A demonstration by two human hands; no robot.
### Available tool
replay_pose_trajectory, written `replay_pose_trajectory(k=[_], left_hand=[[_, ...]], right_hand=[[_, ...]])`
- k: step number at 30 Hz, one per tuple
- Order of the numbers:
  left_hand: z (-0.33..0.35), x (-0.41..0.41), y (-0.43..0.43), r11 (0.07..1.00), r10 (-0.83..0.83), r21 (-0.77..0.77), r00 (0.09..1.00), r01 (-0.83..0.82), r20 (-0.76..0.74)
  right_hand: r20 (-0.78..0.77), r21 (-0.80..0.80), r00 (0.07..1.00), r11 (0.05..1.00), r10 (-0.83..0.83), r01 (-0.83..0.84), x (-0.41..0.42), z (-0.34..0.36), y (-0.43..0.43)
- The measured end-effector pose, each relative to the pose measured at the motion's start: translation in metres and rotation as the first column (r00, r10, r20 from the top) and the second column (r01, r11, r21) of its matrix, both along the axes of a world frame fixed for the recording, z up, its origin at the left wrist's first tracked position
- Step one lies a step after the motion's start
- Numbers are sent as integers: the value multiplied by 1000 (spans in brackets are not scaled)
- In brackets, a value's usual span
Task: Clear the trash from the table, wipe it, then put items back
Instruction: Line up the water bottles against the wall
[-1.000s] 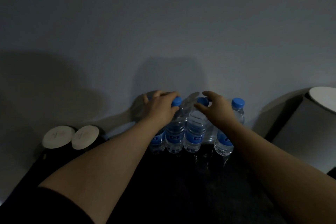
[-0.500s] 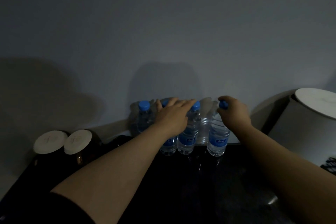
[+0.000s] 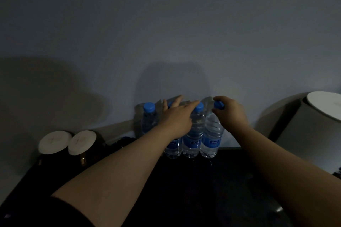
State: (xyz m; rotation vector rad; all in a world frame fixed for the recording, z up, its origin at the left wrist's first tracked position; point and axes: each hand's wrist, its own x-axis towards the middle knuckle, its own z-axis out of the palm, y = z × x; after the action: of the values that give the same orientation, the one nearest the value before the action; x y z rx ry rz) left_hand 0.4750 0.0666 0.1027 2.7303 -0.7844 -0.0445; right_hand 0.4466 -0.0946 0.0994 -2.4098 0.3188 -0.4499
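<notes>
left hand (image 3: 177, 117): fingers straight, spread over the bottle row (image 3: 193, 132)
right hand (image 3: 231, 115): fingers pinch blue cap (image 3: 218, 105) of rightmost bottle (image 3: 210, 135)
bottles: upright, side by side, back of bench (image 3: 203, 193), by wall
far left: two lidded cups (image 3: 55, 142)

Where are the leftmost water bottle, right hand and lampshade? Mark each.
Leftmost blue-capped clear plastic water bottle (image 3: 149, 107): head view, cap.
Right hand (image 3: 231, 116): head view, its back.
Pale conical lampshade (image 3: 299, 134): head view, side.

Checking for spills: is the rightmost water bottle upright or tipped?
Upright. The rightmost bottle stands on its base on the dark table, with its blue cap on top, pinched by the right hand.
</notes>
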Motion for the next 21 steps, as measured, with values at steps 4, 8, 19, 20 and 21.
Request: replay_pose_trajectory(k=[4, 8, 19, 20, 21], left_hand=[[-1, 0, 0, 1000, 6, -4, 1000, -6, -4], [2, -4, 1, 999, -9, 39, 1000, 8, 16], [19, -18, 10, 995, 6, 103, 991, -20, 131], [21, -21, 13, 995, 16, 99, 987, -31, 158], [26, -26, 16, 995, 23, 96, 984, -41, 177]], right_hand=[[5, -12, 1000, 1000, 26, -26, -2, 0, 0], [1, 8, 999, 999, 36, -36, -5, -3, 0], [-65, -134, 994, 986, 88, -96, -18, 1, 3], [-65, -141, 995, 987, 75, -83, -20, 2, 4], [-72, -148, 996, 986, 59, -69, -23, 6, 7]])
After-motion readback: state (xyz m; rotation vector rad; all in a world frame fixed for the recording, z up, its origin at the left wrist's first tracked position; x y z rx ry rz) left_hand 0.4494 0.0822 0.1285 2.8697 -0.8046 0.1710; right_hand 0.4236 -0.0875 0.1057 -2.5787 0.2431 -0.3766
